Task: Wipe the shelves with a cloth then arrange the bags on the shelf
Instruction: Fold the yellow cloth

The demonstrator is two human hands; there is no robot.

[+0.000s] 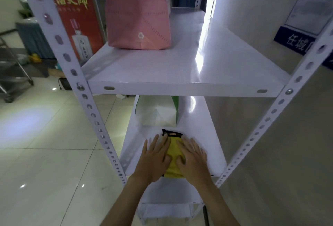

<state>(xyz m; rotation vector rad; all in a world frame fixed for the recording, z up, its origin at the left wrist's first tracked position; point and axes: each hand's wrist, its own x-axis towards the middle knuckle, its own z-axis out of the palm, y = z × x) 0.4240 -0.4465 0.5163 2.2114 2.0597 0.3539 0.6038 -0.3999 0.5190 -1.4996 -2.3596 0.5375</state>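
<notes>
A yellow bag [173, 161] with a black top edge lies flat on the lower white shelf [207, 146]. My left hand [155, 159] and my right hand [193, 159] both press flat on it, fingers spread, one on each side. Behind it on the same shelf stands a white bag with green sides [156, 112]. A pink bag [138, 11] stands upright at the back left of the upper shelf [180, 67]. No cloth is in view.
White perforated uprights [75, 74] frame the rack on both sides. Below the lower shelf hangs a white fabric item [167, 211]. A red banner [75, 15] and a metal cart [12, 74] stand on the tiled floor at the left. A grey wall is at the right.
</notes>
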